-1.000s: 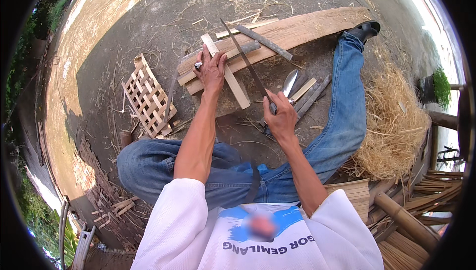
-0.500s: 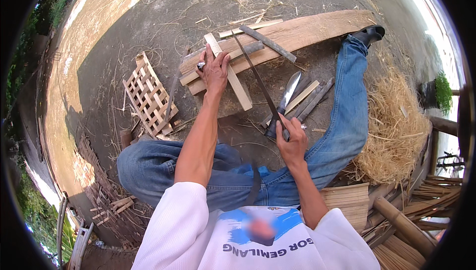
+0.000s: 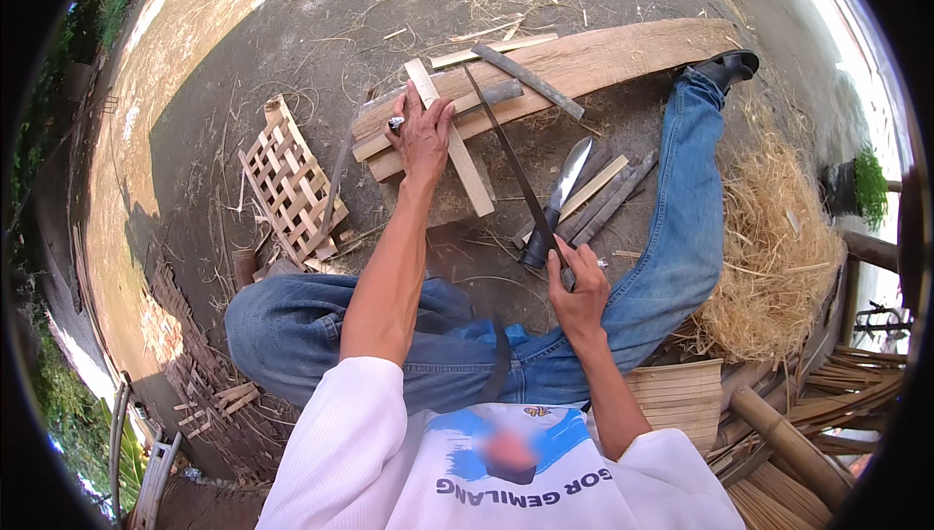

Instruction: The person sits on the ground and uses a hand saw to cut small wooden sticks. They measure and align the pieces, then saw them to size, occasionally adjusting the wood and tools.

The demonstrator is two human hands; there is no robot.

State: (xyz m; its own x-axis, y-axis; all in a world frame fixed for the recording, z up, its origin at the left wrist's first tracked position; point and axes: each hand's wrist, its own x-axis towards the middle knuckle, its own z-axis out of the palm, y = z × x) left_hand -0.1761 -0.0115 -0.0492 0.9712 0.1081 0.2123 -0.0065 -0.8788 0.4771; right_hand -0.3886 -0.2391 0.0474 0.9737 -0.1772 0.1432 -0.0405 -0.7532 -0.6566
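Observation:
My left hand (image 3: 422,137) presses down on a pale wooden strip (image 3: 457,155), its fingers spread over the strip and the wood beneath. That strip lies crosswise over stacked wooden pieces (image 3: 387,168) at the near end of a long board (image 3: 623,53). In my right hand (image 3: 581,287) is the handle end of a long, narrow, dark tapering blade (image 3: 513,155). The blade slants away to the left, its tip over the board just right of the strip. Beside it on the ground is a broad shiny knife (image 3: 569,175) with a dark handle.
Grey sticks (image 3: 623,197) lie right of the knife. Another grey stick (image 3: 530,82) rests across the board. Left of my arm is a woven lattice panel (image 3: 292,180). My outstretched leg (image 3: 671,209) bounds the right side, with a heap of shavings (image 3: 769,257) beyond.
My right hand has drawn back slightly toward me and to the right, and the dark blade's tip has shifted with it. My left hand stays on the strip.

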